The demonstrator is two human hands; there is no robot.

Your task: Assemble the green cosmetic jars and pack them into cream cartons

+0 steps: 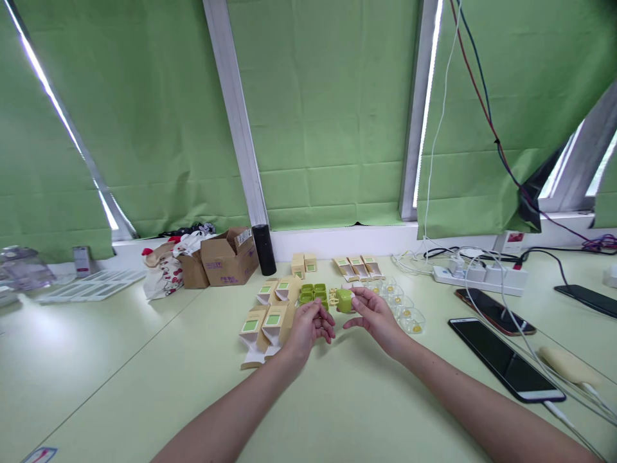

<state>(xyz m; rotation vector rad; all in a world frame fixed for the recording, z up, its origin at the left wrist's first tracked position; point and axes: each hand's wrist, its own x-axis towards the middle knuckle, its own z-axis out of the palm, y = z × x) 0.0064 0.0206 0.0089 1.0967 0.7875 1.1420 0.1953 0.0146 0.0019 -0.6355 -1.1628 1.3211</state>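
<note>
My right hand (378, 318) grips a small green rounded container (344, 300) between thumb and fingers, raised a little over the table. Close beside it, my left hand (309, 326) has loosely curled fingers, with nothing visible in them. Behind the left hand sit several green square cups (306, 294) in a cluster. Small yellow pieces (332, 296) lie between the cups and the held container. Clear plastic cups (409, 319), some with a yellow bit inside, stand in rows beyond my right hand. Open card boxes with green labels (251, 328) lie left of my left hand.
More small boxes (303, 262) and opened cartons (357, 268) stand farther back. Along the wall are a cardboard box (230, 260), a black cylinder (264, 249) and a cloth bag (164, 273). Phones (504, 357), cables and a power strip (479, 278) occupy the right.
</note>
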